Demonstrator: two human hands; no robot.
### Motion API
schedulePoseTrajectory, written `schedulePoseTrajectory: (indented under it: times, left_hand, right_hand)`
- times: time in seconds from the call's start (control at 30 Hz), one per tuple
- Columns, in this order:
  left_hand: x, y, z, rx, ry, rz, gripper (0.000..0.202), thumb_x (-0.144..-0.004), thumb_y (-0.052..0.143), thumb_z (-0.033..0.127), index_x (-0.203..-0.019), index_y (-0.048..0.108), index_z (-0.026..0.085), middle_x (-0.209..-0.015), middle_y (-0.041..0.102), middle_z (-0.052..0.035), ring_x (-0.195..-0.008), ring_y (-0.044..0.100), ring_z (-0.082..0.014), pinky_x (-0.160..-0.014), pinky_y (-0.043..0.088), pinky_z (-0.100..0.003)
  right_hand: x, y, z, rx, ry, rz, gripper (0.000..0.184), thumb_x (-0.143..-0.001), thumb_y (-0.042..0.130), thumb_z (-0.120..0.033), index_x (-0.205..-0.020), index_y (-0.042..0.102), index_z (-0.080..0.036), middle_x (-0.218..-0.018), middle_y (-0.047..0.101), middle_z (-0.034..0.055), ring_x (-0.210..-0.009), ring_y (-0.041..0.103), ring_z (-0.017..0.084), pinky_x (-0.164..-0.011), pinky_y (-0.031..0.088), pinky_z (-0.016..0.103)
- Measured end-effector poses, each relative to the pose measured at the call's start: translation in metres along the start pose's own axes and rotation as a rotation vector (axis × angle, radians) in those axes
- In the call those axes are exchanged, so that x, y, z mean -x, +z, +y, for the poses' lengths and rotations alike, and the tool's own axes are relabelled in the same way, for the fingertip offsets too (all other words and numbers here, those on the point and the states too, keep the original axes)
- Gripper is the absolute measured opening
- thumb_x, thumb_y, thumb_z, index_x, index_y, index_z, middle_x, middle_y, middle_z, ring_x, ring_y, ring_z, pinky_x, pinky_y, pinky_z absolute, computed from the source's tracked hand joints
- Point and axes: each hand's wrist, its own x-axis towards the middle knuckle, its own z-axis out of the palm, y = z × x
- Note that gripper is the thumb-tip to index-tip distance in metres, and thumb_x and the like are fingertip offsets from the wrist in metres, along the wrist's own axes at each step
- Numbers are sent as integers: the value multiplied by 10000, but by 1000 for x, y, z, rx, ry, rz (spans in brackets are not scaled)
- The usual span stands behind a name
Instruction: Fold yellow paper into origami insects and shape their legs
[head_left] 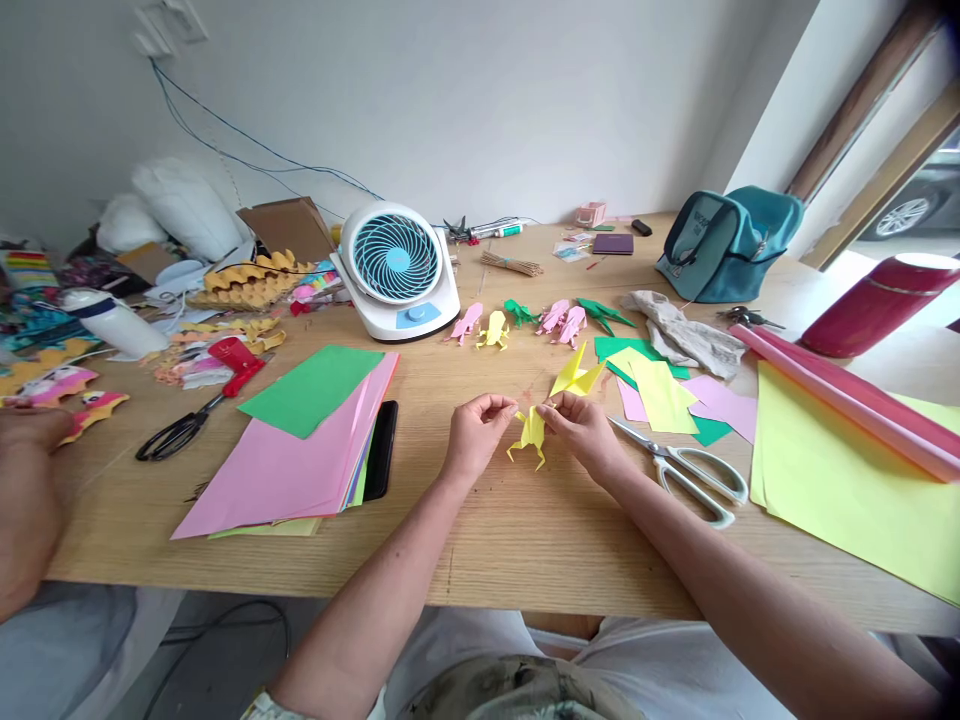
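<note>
A yellow origami frog point(533, 430) is held between my two hands, its bent legs hanging toward me. My left hand point(480, 428) pinches it at its upper left. On the other side, my right hand point(583, 428) pinches its upper right; the fingertips hide the parts they grip. Just beyond my right hand stands a folded yellow paper piece point(576, 375). Finished paper frogs in pink, yellow and green, such as a yellow one point(493, 330), sit in a row farther back. Silver scissors point(686, 468) lie to the right of my right hand.
At left are stacked coloured sheets point(300, 470), a black phone point(381, 450) and black-handled scissors point(180, 425). A white fan point(397, 270) stands behind. Yellow sheets point(847, 480), paper scraps point(660, 390), a red thermos point(877, 305) and a teal bag point(731, 245) are at right. Another person's hand point(34, 430) rests far left.
</note>
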Motion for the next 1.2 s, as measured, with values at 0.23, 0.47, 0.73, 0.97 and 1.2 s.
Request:
schedulePoseTrajectory:
  times: [0.23,0.47,0.73,0.97,1.2]
  left_hand:
    - [2,0,0,103,-140,-102,329,-757,707,470,-843,654,156,-785,686,-30,-742,639,-142,-635,467,-223]
    - [5,-2,0,37,-231,-198,425,-703,772,496,-902,677,132,-850,706,-66,-731,626,-145,-645,460,-240]
    - [7,-1,-2,-71,-138,-322,258,-700,762,381,-720,703,131,-717,665,-17,-662,557,-131,-657,406,-254]
    - [6,0,-1,22,-147,-217,358,-698,744,481,-701,627,143,-645,554,29,-592,447,-84,-578,348,-218]
    - [4,0,-5,52,-147,-200,390,-651,775,504,-701,651,138,-634,551,27,-586,420,-80,-564,329,-216]
  right_hand:
    - [-1,-1,0,15,15,-5,460,-633,789,-600,-704,586,-193,-650,620,4,-574,570,130,-564,471,273]
    - [-3,-5,-5,51,0,59,481,-629,784,-611,-684,544,-197,-593,561,-22,-538,521,114,-543,437,264]
    - [-1,-4,-14,76,-15,45,480,-653,758,-630,-685,557,-195,-619,552,-17,-563,513,115,-560,440,266]
    - [2,-6,-12,128,43,-92,443,-713,727,-589,-811,624,-170,-663,579,-11,-556,465,97,-518,361,246]
    - [-1,-6,1,155,70,-126,417,-693,749,-547,-803,612,-168,-689,603,-4,-548,467,99,-501,315,244]
